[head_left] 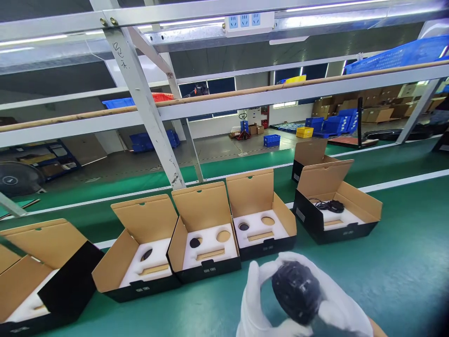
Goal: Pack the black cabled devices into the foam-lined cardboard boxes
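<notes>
Left hand [256,299] and right hand [336,302] clasp black round part [296,292]; box labels [209,270] unreadable.

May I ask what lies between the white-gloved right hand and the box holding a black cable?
Head view: only bare green belt between right hand and that cardboard box.

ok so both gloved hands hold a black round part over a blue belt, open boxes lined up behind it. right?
Not quite: the belt is green, not blue, as the head view shows. The rest stands: the left hand and right hand, both gloved, hold the black round part over it, with open boxes lined up behind.
</notes>
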Tool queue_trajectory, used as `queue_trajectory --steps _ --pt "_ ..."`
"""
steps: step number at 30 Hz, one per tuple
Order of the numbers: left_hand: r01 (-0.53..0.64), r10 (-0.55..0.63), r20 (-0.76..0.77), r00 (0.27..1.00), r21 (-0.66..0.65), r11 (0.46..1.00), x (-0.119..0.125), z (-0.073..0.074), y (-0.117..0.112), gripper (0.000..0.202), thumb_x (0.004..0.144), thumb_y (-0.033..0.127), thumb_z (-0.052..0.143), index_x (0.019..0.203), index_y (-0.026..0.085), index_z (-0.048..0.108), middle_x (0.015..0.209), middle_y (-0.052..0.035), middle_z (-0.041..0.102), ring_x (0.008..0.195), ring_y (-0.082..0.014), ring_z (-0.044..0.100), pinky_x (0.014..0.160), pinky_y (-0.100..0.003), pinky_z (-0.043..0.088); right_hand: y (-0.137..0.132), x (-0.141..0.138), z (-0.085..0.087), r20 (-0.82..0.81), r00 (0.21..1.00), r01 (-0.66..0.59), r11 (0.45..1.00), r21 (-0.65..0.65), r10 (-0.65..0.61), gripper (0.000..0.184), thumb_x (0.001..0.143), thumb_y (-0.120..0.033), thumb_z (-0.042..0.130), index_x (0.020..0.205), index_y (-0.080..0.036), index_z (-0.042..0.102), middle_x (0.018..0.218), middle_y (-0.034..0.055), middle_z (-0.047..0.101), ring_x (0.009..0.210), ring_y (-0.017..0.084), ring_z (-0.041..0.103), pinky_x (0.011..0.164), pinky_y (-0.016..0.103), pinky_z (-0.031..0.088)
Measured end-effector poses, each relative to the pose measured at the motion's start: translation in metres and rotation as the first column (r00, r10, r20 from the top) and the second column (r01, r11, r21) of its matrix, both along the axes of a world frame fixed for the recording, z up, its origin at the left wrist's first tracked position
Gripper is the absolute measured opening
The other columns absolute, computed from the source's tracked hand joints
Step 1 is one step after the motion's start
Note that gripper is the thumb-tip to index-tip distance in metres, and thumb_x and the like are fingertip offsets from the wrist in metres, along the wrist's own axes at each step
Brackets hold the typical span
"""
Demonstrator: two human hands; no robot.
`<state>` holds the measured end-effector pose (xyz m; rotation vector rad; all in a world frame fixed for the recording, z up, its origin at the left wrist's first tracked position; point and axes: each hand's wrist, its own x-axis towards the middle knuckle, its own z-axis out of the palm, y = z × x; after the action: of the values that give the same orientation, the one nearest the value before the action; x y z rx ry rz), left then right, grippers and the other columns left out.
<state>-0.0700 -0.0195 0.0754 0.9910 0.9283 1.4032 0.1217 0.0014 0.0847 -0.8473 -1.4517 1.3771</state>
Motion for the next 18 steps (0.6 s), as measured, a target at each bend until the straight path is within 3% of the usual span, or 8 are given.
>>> queue_trajectory --steps 2,5,8,11,15,18 --pt "-0.01 0.011 -0.078 0.997 0.005 1.0 0.0 0.007 0.003 0.11 0.046 0.021 0.101 0.145 0.031 0.054 0.131 -0.0085 0.068 0.138 -0.045 0.048 0.126 -0.058 0.025 0.0 -0.004 -0.008 -0.177 0.984 -0.049 0.996 -0.077 0.034 0.081 0.074 -0.077 0.073 0.143 -0.037 0.056 0.148 0.0077 0.057 0.139 0.035 0.05 0.117 0.051 0.039" --pt "-0.003 0.012 -0.209 0.978 0.044 0.999 0.003 0.013 0.004 0.111 0.05 0.024 0.1 0.148 0.032 0.05 0.132 -0.0075 0.068 0.137 -0.0434 0.047 0.126 -0.056 0.026 -0.002 -0.012 -0.021 -0.287 0.958 -0.067 0.976 -0.208 0.004 0.083 0.073 -0.088 0.06 0.137 -0.034 0.063 0.136 0.01 0.067 0.129 0.036 0.059 0.112 0.053 0.043" --pt "-0.015 0.033 -0.339 0.94 0.056 0.998 0.009 0.019 0.0 0.105 0.055 0.021 0.096 0.148 0.031 0.05 0.136 -0.0064 0.066 0.136 -0.0418 0.046 0.124 -0.053 0.027 0.0 -0.016 -0.041 -0.333 0.942 -0.066 0.953 -0.295 -0.038 0.085 0.073 -0.093 0.052 0.13 -0.032 0.07 0.136 0.0109 0.066 0.125 0.036 0.062 0.109 0.056 0.045" --pt "-0.1 0.102 -0.396 0.912 0.025 0.995 0.016 0.029 -0.005 0.103 0.049 0.016 0.097 0.142 0.033 0.057 0.136 -0.0032 0.066 0.134 -0.0402 0.047 0.129 -0.048 0.016 0.002 -0.016 -0.057 -0.418 0.907 -0.106 0.942 -0.319 -0.04 0.075 0.076 -0.092 0.051 0.121 -0.037 0.074 0.134 0.0055 0.068 0.126 0.033 0.062 0.109 0.055 0.046" --pt "-0.143 0.142 -0.354 0.925 0.025 0.989 0.019 0.038 -0.003 0.102 0.045 0.012 0.095 0.139 0.034 0.061 0.133 -0.004 0.066 0.134 -0.043 0.044 0.129 -0.05 0.009 0.003 -0.016 -0.046 -0.283 0.959 -0.069 0.978 -0.197 0.01 0.067 0.086 -0.083 0.049 0.127 -0.034 0.071 0.134 0.0066 0.068 0.129 0.031 0.06 0.113 0.051 0.044" --pt "-0.062 0.064 -0.281 0.957 0.018 0.998 0.012 0.037 0.008 0.103 0.052 0.027 0.094 0.146 0.028 0.052 0.136 -0.011 0.062 0.137 -0.0444 0.042 0.125 -0.054 0.021 0.005 -0.011 -0.022 -0.177 0.984 -0.057 0.993 -0.108 0.037 0.073 0.089 -0.081 0.048 0.139 -0.03 0.063 0.147 0.0095 0.058 0.141 0.031 0.048 0.122 0.049 0.033"
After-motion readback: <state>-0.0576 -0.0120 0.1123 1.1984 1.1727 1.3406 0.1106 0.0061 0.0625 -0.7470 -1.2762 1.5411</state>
